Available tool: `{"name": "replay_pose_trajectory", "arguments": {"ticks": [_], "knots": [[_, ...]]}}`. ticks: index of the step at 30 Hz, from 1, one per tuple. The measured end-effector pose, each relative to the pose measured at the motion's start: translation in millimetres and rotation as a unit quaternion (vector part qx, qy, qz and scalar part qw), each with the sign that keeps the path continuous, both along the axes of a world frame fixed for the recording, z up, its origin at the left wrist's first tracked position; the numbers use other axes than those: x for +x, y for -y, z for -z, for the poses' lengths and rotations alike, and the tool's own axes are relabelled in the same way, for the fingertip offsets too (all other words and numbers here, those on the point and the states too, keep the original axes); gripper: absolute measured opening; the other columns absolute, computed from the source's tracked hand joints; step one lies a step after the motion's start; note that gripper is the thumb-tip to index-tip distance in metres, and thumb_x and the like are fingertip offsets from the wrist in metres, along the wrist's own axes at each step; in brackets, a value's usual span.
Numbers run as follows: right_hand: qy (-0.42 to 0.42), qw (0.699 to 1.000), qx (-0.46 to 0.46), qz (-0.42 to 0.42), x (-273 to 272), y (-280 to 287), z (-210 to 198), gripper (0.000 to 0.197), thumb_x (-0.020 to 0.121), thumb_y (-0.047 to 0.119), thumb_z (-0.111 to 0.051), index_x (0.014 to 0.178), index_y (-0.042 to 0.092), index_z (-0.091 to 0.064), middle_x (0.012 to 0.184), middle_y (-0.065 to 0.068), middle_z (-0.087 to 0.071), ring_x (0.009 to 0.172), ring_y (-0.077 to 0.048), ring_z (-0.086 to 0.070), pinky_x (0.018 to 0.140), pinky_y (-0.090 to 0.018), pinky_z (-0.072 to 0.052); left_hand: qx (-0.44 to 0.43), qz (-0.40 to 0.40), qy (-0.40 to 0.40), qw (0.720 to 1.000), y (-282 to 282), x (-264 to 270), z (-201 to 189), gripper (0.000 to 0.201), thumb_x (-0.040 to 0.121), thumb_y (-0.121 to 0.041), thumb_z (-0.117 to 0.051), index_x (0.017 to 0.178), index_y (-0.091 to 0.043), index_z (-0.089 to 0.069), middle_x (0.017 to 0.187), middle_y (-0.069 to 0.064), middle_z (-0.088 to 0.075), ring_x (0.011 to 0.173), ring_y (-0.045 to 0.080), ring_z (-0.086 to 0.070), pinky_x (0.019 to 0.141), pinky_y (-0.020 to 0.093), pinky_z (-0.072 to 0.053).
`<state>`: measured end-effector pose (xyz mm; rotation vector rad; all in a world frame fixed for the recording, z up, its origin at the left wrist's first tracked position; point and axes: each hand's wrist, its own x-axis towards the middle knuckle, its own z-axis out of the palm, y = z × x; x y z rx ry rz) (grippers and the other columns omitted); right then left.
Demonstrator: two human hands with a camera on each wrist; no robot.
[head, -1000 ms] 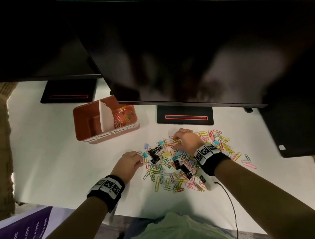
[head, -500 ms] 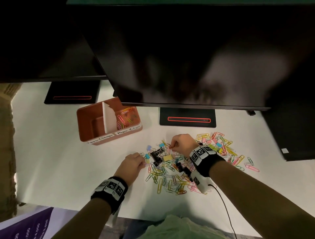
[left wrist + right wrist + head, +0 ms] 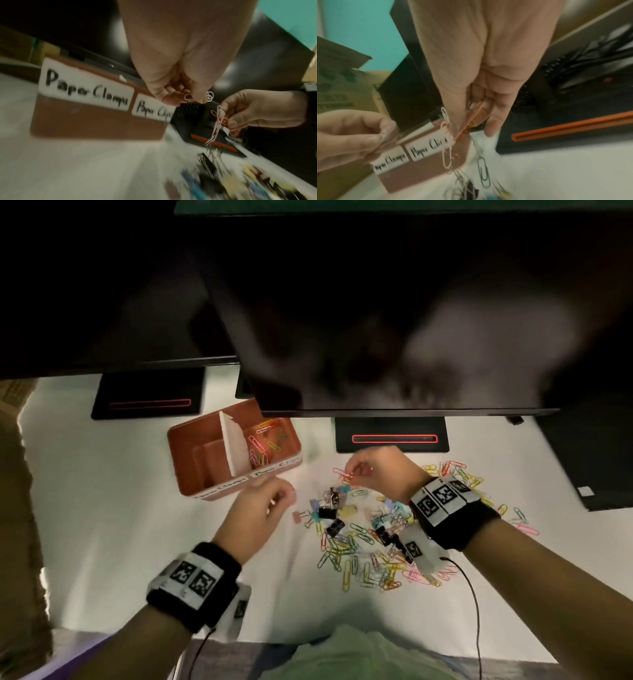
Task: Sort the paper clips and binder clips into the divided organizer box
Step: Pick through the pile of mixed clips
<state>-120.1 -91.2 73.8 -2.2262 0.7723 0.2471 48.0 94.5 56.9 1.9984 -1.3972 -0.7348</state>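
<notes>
The brown organizer box [image 3: 205, 474] has a white divider and labels "Paper Clamps" [image 3: 85, 86] and "Paper Clips" [image 3: 428, 147]. Several paper clips [image 3: 262, 446] lie in its right compartment. My left hand [image 3: 281, 494] hovers just in front of the box and pinches a few pale paper clips [image 3: 188, 96]. My right hand [image 3: 354, 474], raised above the far edge of the pile of clips [image 3: 370, 546], pinches a tangled bunch of pink and orange paper clips [image 3: 446, 148] that hangs down. Black binder clips [image 3: 329, 503] lie in the pile.
Dark monitors overhang the back of the white table [image 3: 102, 525]. Two black monitor stands with red stripes [image 3: 394, 438] [image 3: 147, 404] sit behind the box and pile. A black unit [image 3: 589, 460] stands at the right. A cable [image 3: 476, 611] trails from my right wrist.
Both hands have lifted off the pile. The left hand moved up toward the box with clips; the right hand rose and shifted left, a bunch of clips dangling from it.
</notes>
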Motion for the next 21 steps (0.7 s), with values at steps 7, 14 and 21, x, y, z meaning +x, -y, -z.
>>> {"name": "replay_pose_trajectory", "arguments": {"ticks": [7,14,21], "knots": [[0.104,0.994,-0.005,-0.017,76.5,-11.5,-39.7,0.011,0.080,0.015,-0.071,0.090,0.021,-0.070,0.079,0.011,-0.062,0.072,-0.002,-0.056,0.069,-0.009,-0.044,-0.043,-0.141,0.014,0.989,23.8,65.3,-29.5,0.007,0.086,-0.018,-0.062,0.082,-0.024,-0.060,0.085,-0.009,-0.056,0.080,0.007,-0.056,0.076,0.022,-0.049],[0.126,0.992,0.001,-0.009,118.3,-12.9,-49.3,0.013,0.079,0.012,-0.072,0.090,0.020,-0.069,0.082,0.009,-0.063,0.072,-0.001,-0.055,0.067,-0.006,-0.044,-0.003,-0.183,-0.020,0.983,27.5,90.5,-11.6,0.019,0.085,-0.021,-0.064,0.076,-0.036,-0.055,0.087,-0.001,-0.063,0.078,0.011,-0.059,0.076,0.028,-0.051],[0.090,0.995,0.002,-0.037,89.9,-9.9,-49.4,0.014,0.078,0.012,-0.073,0.087,0.022,-0.068,0.085,0.009,-0.062,0.073,-0.002,-0.056,0.069,-0.010,-0.046,-0.005,-0.168,-0.022,0.985,11.6,73.6,-9.3,0.007,0.085,-0.017,-0.063,0.081,-0.023,-0.061,0.082,-0.008,-0.055,0.068,0.003,-0.054,0.062,0.009,-0.041]]}}
